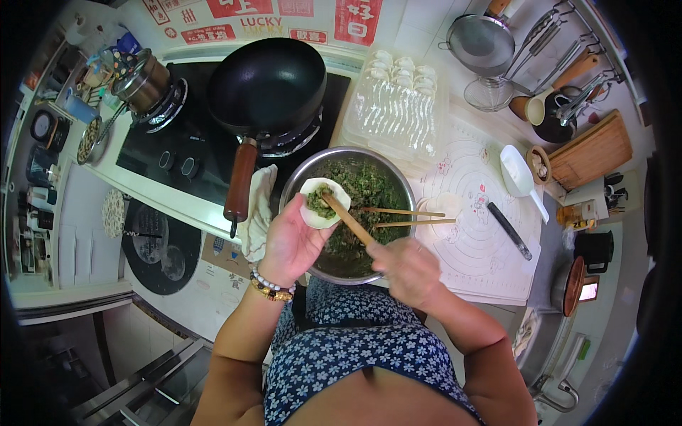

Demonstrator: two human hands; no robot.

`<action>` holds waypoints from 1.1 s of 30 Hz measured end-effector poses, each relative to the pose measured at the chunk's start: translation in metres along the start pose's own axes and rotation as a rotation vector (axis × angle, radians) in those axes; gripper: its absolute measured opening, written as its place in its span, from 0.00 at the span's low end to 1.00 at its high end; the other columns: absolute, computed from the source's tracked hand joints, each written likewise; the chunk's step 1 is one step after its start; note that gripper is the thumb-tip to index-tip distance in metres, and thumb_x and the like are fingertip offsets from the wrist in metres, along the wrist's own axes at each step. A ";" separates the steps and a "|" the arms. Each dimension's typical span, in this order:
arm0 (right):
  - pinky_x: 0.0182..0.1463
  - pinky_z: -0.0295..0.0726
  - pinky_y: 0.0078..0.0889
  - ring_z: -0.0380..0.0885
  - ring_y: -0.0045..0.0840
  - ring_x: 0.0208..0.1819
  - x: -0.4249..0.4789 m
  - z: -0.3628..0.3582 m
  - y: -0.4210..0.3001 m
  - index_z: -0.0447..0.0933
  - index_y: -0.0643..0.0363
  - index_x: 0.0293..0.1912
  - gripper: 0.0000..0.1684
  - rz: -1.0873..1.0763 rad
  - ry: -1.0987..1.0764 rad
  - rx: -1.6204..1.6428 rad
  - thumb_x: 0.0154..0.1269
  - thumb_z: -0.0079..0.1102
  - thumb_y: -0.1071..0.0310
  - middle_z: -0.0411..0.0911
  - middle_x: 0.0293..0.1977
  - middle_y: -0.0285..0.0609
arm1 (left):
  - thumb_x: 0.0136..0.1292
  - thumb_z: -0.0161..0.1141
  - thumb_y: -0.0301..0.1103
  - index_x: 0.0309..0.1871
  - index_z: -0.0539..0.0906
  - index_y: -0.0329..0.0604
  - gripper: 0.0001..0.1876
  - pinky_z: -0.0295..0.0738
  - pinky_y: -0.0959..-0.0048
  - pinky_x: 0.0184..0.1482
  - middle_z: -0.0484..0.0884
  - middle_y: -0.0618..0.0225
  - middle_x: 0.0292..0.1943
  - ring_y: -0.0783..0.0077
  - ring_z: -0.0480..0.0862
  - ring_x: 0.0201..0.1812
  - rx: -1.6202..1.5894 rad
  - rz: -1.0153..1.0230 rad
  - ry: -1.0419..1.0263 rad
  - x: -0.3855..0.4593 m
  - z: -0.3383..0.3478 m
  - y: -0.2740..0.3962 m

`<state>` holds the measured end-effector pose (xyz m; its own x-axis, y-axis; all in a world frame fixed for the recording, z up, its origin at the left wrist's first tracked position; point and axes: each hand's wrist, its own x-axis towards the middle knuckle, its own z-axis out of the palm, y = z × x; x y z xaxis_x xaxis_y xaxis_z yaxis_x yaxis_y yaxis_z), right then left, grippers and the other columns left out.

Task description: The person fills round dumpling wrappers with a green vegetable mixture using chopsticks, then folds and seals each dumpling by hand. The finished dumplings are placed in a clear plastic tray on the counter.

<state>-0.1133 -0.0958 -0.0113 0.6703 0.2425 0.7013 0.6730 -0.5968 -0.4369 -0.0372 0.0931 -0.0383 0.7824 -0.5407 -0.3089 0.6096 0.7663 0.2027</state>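
My left hand (292, 242) holds a round dough wrapper (341, 198) cupped in the fingers, over the left side of a steel bowl (346, 151). A mound of green filling (316, 201) sits on the wrapper. My right hand (407, 269), a little blurred, grips a flat wooden stick (349, 219) whose tip touches that filling. More chopped green filling (367, 178) fills the bowl. A pair of chopsticks (410, 213) leans in it, with the ends over the right rim. Beside the bowl, several flat wrappers (446, 205) lie overlapped on a printed dough mat (495, 271).
Behind the bowl, a plastic tray (394, 112) holds rows of dumplings. A wok (269, 88) stands on the hob (208, 144), its handle (242, 181) reaching toward me near a cloth (258, 213). A dark rolling pin (510, 230) and a white scoop (517, 171) lie right.
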 end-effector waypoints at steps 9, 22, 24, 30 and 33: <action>0.21 0.70 0.18 0.70 0.18 0.17 0.011 -0.042 -0.003 0.78 0.68 0.37 0.12 0.885 0.195 0.421 0.66 0.53 0.67 0.74 0.20 0.36 | 0.74 0.31 0.39 0.63 0.61 0.33 0.22 0.72 0.61 0.59 0.69 0.51 0.59 0.56 0.72 0.59 0.002 -0.042 0.033 0.004 0.011 -0.005; 0.13 0.56 0.13 0.62 0.12 0.11 0.020 -0.051 0.048 0.77 0.65 0.34 0.11 1.352 0.371 1.043 0.66 0.52 0.67 0.69 0.13 0.32 | 0.73 0.31 0.40 0.65 0.59 0.32 0.24 0.67 0.67 0.63 0.67 0.56 0.61 0.63 0.70 0.61 0.309 -0.094 -0.011 -0.008 0.034 -0.017; 0.13 0.56 0.14 0.61 0.13 0.10 0.016 -0.043 0.055 0.76 0.66 0.34 0.11 1.416 0.419 1.061 0.66 0.52 0.67 0.69 0.13 0.32 | 0.73 0.32 0.40 0.65 0.59 0.33 0.24 0.67 0.68 0.63 0.67 0.57 0.61 0.64 0.70 0.61 0.289 -0.078 -0.015 -0.009 0.036 -0.019; 0.13 0.56 0.13 0.60 0.14 0.10 0.006 -0.031 0.046 0.75 0.64 0.33 0.10 1.533 0.454 1.040 0.66 0.52 0.68 0.69 0.14 0.34 | 0.73 0.34 0.41 0.65 0.60 0.35 0.24 0.68 0.69 0.62 0.69 0.58 0.60 0.66 0.71 0.60 0.260 0.031 -0.029 -0.009 0.035 -0.023; 0.13 0.57 0.14 0.60 0.14 0.10 0.008 -0.036 0.042 0.75 0.64 0.33 0.10 1.492 0.489 1.057 0.66 0.52 0.68 0.68 0.14 0.34 | 0.73 0.35 0.40 0.65 0.61 0.35 0.23 0.67 0.69 0.62 0.70 0.58 0.60 0.67 0.71 0.60 0.251 0.052 0.012 -0.008 0.032 -0.026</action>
<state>-0.0911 -0.1471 -0.0039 0.7987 -0.2811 -0.5320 -0.2781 0.6116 -0.7407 -0.0547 0.0665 -0.0113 0.8131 -0.4974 -0.3025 0.5820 0.6821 0.4428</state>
